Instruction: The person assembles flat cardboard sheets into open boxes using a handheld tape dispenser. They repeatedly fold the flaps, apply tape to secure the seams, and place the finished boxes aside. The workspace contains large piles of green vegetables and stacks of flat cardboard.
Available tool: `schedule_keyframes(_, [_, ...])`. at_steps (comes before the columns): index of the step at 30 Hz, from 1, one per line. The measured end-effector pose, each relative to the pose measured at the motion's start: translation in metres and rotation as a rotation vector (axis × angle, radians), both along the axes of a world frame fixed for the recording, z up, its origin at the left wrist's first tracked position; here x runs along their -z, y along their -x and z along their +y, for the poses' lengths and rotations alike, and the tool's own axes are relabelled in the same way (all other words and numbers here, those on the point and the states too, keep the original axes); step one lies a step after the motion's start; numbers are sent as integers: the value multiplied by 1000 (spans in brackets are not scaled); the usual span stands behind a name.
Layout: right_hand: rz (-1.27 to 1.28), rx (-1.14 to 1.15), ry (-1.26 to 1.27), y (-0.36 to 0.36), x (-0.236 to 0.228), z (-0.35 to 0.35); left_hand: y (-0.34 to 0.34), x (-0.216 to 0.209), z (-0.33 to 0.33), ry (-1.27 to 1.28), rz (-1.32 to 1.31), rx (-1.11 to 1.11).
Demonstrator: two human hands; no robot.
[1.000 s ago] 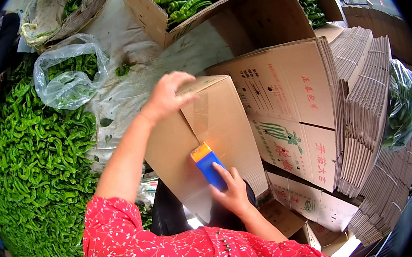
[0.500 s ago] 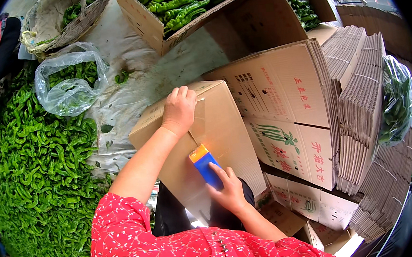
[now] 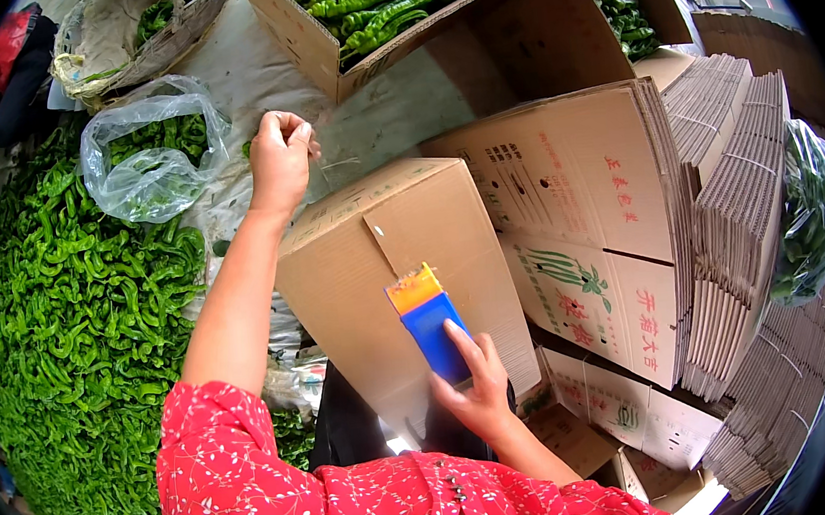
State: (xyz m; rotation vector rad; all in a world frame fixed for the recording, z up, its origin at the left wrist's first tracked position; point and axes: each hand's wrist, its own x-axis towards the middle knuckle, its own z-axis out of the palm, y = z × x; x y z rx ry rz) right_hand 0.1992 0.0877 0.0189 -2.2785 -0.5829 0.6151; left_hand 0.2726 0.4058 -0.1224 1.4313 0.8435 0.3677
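Note:
A closed cardboard box [image 3: 430,230] stands in front of me, tilted, with a narrow slit between its flaps. My right hand [image 3: 476,386] is wrapped round a blue and orange tape dispenser [image 3: 429,321]. Its orange end lies over the box, close to the slit. My left hand [image 3: 282,161] is up beyond the box's far left corner, apart from it, with the fingers pinched together. A thin pale strand [image 3: 337,163] shows beside those fingertips; whether they hold it is hard to make out.
Green peppers [image 3: 87,322] lie heaped on the left, with a clear plastic bag [image 3: 148,185] on them. An open pepper carton [image 3: 509,31] stands at the back. Flattened cartons [image 3: 591,229] lean on the right beside bundled cardboard stacks [image 3: 738,193]. A basket [image 3: 125,61] is far left.
My left hand has lifted off the box and moved left and away, fingers now pinched. The tape dispenser in my right hand has shifted slightly right. The view has shifted a little.

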Motion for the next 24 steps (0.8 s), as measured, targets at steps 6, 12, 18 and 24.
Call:
schedule_keyframes(6, [27, 29, 148, -1, 44, 23, 2, 134, -9, -523, 520, 349])
schedule_keyframes(12, [26, 9, 227, -3, 44, 27, 27, 142, -35, -581, 664, 811])
schedule_keyframes(18, [28, 21, 253, -6, 41, 24, 19, 37, -119, -880, 493, 561])
schedule_keyframes(24, [89, 25, 345, 47, 18, -54, 24, 48, -118, -921, 411, 467])
